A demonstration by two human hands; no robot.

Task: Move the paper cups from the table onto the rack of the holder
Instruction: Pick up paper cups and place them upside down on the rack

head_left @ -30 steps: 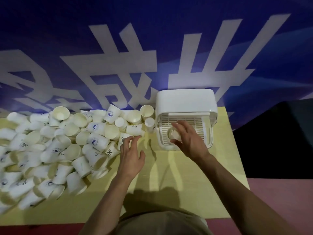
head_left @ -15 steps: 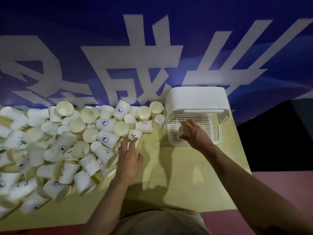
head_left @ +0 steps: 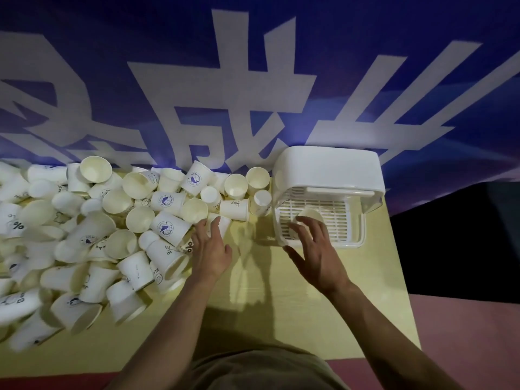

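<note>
Behind yellow table [head_left: 253, 319]: blue banner [head_left: 365, 66]. Left hand [head_left: 209, 250] fingers spread reaching cups [head_left: 112, 235]; right hand [head_left: 315, 250] open, empty, beside holder [head_left: 326, 170].

Legible markings: "%" on a paper cup [head_left: 189, 247] touching the left hand [head_left: 209, 250]; "Hi" on a cup [head_left: 235, 209] just beyond it; large white character "战" on the blue banner [head_left: 225, 108] beyond both hands.

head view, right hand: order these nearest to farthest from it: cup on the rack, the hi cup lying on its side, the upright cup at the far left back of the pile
From the right hand:
1. Cup on the rack, just past the fingertips, inside the holder.
2. Hi cup, on its side, left of the holder.
3. Upright cup, far left at the back of the pile.
</note>
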